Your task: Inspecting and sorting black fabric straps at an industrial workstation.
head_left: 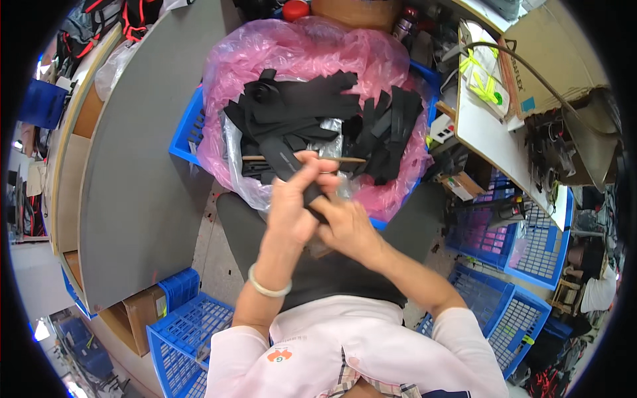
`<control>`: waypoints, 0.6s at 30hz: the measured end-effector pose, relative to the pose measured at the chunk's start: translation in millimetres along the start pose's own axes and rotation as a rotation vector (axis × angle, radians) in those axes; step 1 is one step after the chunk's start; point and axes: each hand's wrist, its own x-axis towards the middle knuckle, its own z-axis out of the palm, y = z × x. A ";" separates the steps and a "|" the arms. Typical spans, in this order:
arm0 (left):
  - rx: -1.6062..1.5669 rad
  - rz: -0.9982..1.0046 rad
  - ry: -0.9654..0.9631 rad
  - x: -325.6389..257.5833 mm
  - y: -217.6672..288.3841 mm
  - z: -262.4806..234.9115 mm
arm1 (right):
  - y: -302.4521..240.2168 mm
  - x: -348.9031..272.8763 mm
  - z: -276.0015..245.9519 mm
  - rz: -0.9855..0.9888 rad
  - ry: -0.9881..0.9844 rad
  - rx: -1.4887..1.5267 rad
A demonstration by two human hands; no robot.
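Over a plastic-lined crate, my left hand [292, 205] is closed around a black fabric strap [282, 158] that slants down between my two hands. My right hand [350, 227] pinches the strap's lower end close against the left palm. A thin brownish stick [345, 159] crosses level at my left fingertips, its ends showing on both sides of the strap. Whether it runs through the strap or behind it, I cannot tell. Beyond my hands lies a heap of black straps [298, 103], with a second bundle of black straps [391, 129] at its right.
Pink plastic film [232, 60] lines the blue crate [182, 136] in front of me. A grey curved tabletop [146, 159] stands at left, a white shelf [488, 146] at right. Blue baskets [179, 341] sit low on both sides. A cardboard box [358, 12] is behind the crate.
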 end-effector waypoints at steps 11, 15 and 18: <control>-0.060 0.059 -0.094 -9.0 3.4 12.1 | 11.3 -15.5 8.3 -0.029 0.068 -0.011; 0.075 0.135 -0.149 -27.3 -6.5 33.9 | 16.1 -12.5 9.7 -0.113 0.142 0.105; 0.180 0.211 -0.204 -29.7 -3.5 40.2 | 21.9 -14.8 2.8 -0.142 0.125 0.221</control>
